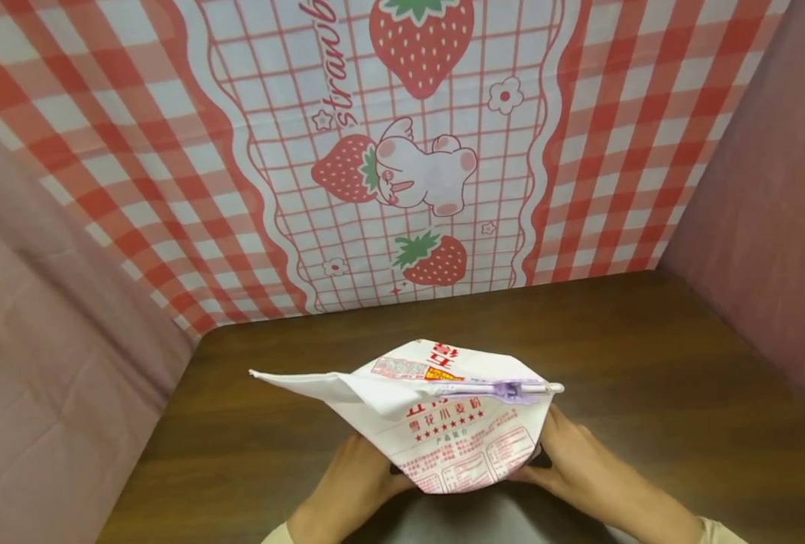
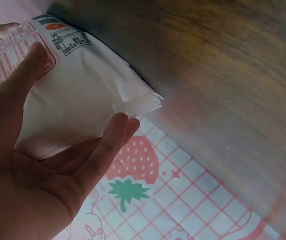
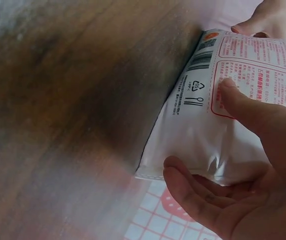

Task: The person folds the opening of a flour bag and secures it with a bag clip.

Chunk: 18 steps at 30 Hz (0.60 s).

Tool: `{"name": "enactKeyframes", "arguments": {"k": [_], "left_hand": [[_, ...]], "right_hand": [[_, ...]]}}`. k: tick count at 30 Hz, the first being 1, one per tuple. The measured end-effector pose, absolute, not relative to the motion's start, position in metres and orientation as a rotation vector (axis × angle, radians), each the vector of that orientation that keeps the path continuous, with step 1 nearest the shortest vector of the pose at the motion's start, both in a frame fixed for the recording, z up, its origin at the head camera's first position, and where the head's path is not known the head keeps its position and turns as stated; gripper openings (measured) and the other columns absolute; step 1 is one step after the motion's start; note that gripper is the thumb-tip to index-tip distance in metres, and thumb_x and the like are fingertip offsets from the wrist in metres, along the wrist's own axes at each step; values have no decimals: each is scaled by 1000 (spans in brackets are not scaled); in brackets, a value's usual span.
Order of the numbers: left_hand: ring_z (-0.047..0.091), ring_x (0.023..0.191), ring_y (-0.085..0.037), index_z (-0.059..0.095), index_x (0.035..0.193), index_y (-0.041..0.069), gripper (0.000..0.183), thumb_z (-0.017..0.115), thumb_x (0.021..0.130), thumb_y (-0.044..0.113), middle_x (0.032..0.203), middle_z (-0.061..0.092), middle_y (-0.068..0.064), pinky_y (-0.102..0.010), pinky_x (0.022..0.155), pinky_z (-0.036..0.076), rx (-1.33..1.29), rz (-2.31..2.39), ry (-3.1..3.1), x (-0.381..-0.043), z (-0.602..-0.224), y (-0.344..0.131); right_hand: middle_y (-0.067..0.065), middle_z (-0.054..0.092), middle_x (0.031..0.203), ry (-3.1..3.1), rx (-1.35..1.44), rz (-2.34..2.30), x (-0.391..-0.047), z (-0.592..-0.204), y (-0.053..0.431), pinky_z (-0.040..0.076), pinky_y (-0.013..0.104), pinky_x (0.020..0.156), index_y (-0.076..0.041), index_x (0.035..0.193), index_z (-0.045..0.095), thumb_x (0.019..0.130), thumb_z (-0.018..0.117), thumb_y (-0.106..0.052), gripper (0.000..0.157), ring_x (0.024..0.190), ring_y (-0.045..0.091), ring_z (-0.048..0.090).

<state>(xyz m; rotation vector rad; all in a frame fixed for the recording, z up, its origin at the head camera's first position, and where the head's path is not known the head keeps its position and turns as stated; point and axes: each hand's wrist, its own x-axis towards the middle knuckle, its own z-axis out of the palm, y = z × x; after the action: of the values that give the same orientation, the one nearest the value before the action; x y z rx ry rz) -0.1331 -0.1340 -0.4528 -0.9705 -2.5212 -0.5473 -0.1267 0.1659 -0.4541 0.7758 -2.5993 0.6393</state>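
Observation:
A white flour bag (image 1: 457, 446) with red print stands on the brown table between both hands. A purple-and-white bag clip (image 1: 509, 390) lies across its folded top, and a loose white flap (image 1: 314, 384) sticks out to the left. My left hand (image 1: 351, 480) holds the bag's left side; in the left wrist view its thumb (image 2: 30, 65) lies on the printed face, with the fingers round the side. On the opposite side my right hand (image 1: 572, 461) holds the bag the same way, its thumb (image 3: 240, 102) on the printed panel near the barcode.
The dark wooden table (image 1: 266, 446) meets a red-and-white checked cloth (image 1: 599, 151) with strawberry pictures at the back. Pink cloth hangs at the left (image 1: 56, 317) and right (image 1: 749, 227). A pale grey patch (image 1: 484, 521) shows at the front, below the bag.

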Motion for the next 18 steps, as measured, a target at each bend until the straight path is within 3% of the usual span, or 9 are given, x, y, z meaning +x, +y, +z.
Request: {"name": "enactKeyframes", "arguments": {"k": [3,8,18], "left_hand": [[53,102,-10,44,124,26,57,57,77,55,118,51,11,-31,80,48,-951,-561,-2522,-135,-454,-133],[57,93,-12,47,120,25,53,57,77,55,110,56,9,-31,72,50,-950,-575,-2499,-134,-457,-132],[59,89,-17,49,116,19,58,62,73,56,102,59,4,-34,71,50,-902,-502,-2501,-133,-458,-132]], "right_hand": [[8,48,120,-2598,785,621,-130,-452,168,51,34,71,-14,138,28,66,69,-54,93,96,21,57],[6,48,119,-2600,784,601,-130,-452,170,51,33,71,-13,137,29,66,65,-59,92,94,19,58],[8,51,117,-2670,700,566,-128,-454,166,52,34,64,-13,133,33,62,69,-61,93,84,23,62]]}}
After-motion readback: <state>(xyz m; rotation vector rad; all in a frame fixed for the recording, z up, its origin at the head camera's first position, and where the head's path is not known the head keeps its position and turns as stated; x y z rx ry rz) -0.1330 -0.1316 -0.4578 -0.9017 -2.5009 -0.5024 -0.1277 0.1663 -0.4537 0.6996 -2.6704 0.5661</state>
